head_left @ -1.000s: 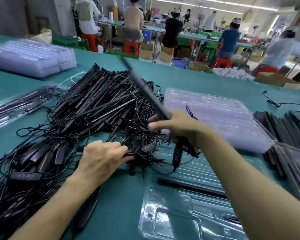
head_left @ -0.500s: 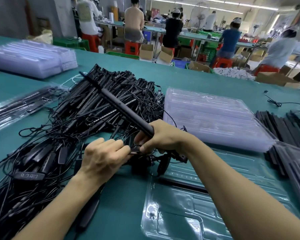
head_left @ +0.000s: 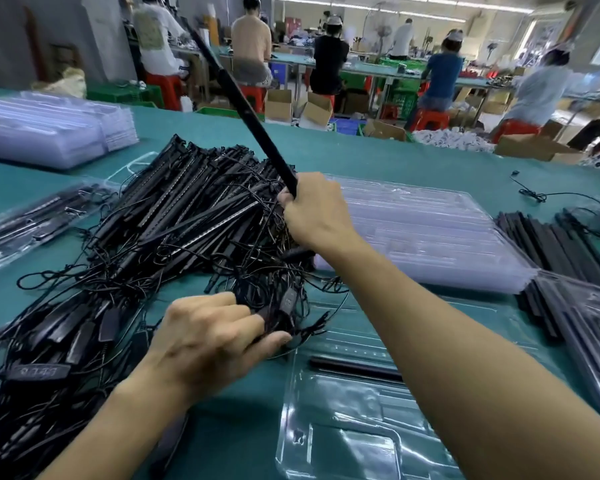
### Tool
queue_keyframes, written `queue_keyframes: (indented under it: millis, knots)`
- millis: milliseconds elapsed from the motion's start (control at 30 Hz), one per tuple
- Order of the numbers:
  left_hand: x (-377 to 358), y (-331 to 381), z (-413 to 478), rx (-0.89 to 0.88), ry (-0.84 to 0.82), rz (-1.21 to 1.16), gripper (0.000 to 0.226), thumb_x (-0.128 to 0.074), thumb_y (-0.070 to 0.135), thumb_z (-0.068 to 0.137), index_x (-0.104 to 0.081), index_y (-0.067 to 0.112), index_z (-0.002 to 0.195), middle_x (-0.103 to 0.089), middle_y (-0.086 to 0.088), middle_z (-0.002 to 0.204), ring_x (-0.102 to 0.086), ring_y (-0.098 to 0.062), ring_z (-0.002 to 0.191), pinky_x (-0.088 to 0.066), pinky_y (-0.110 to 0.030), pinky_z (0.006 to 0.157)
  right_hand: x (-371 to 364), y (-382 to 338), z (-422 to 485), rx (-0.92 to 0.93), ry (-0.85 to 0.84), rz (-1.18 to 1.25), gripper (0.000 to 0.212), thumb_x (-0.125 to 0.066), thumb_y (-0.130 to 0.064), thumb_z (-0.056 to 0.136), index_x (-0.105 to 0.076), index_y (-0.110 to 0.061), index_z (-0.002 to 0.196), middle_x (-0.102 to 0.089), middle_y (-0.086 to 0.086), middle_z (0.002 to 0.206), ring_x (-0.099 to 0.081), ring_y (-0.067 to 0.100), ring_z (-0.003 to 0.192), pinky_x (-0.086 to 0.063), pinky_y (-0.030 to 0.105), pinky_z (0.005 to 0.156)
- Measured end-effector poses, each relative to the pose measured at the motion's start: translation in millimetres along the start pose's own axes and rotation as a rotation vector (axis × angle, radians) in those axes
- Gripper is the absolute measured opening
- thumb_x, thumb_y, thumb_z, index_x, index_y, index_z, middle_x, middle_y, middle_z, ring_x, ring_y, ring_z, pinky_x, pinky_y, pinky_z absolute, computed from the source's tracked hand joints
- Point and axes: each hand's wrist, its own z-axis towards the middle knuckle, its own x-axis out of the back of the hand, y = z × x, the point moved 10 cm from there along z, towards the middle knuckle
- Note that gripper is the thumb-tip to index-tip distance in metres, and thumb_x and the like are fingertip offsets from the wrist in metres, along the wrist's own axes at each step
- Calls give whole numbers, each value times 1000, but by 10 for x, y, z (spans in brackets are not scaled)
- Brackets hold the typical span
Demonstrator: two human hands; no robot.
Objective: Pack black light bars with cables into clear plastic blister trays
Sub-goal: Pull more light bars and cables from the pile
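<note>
Our right hand [head_left: 312,213] is clenched round the lower end of one light bar [head_left: 250,112], which slants up toward the upper left of the frame, clear of the pile [head_left: 174,220]. Our left hand [head_left: 208,337] grips a bunched cable [head_left: 288,306] at the pile's near edge, probably this bar's. The bar looks stiff, light and long, so we hold it near the cable end. The cable is limp and snags on its neighbours, so we keep it bunched. The tray [head_left: 343,427] at lower centre looks thin and flexible, and one bar lies in it.
</note>
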Motion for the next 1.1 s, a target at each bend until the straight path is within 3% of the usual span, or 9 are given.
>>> queue_keyframes:
  millis: [167,267,400,667,767,833,933,1000,1100]
  knots:
    - [-17,-625,-242,554,93,-302,33,-60,58,86,-51,27,77,-54,9,58,-54,-12,50,-47,-33,46,71,262,-10,-108,-18,192,34,-53,-13,91,-42,-19,60,-41,-4,57,-40,18,53,-32,26,46]
    - [-317,-851,-413,805,-259,-272,52,-64,78,64,-45,41,94,-55,19,88,-56,-5,75,-48,-32,67,72,328,-100,-148,-72,425,20,-57,-11,91,-56,-14,72,-40,-3,55,-38,18,53,-35,31,54]
    - [-584,-768,-498,704,-628,-212,54,-46,80,78,-51,27,67,-51,14,54,-47,-7,55,-38,-29,60,140,361,-249,-142,-196,707,16,-61,-9,94,-62,-16,80,-42,-7,55,-34,5,39,-34,18,40]
    - [-300,-617,-271,479,-412,-553,63,-48,73,79,-40,13,63,-33,7,52,-30,-9,48,-32,-30,51,162,437,-651,-60,-483,616,6,-70,-15,87,-66,-15,90,-58,1,67,-42,7,45,-39,18,41]
    - [-233,-607,-265,525,-360,-680,48,-52,68,78,-62,23,65,-41,4,50,-35,-10,45,-31,-28,46,-88,43,-902,27,-732,783,35,-76,-29,82,-62,-23,113,-68,18,104,-46,5,48,-42,20,44]
    - [-9,-665,-116,533,-199,-740,35,-57,62,82,-68,33,67,-47,4,48,-39,-10,41,-30,-24,41,-215,-246,-1031,134,-807,790,41,-74,-28,83,-59,-30,121,-70,7,101,-50,2,52,-44,17,48]
    - [225,-666,233,442,-41,-782,26,-64,40,89,-71,31,66,-65,13,58,-56,0,48,-41,-11,48,-320,-480,-1075,162,-762,836,12,-70,-21,88,-71,-32,87,-65,-18,69,-58,-5,57,-43,7,52]
    - [137,-678,378,464,-75,-782,20,-68,25,91,-74,28,72,-72,8,70,-67,-2,63,-48,-12,59,-312,-423,-969,54,-654,901,17,-73,-22,87,-69,-25,71,-61,-15,61,-56,-2,52,-42,10,47]
    - [-16,-721,464,501,-88,-651,41,-69,0,86,-60,30,60,-66,6,63,-62,-7,57,-49,-17,54,-274,-173,-801,-120,-517,860,25,-81,-32,78,-64,-15,83,-55,2,65,-49,11,47,-39,19,42]
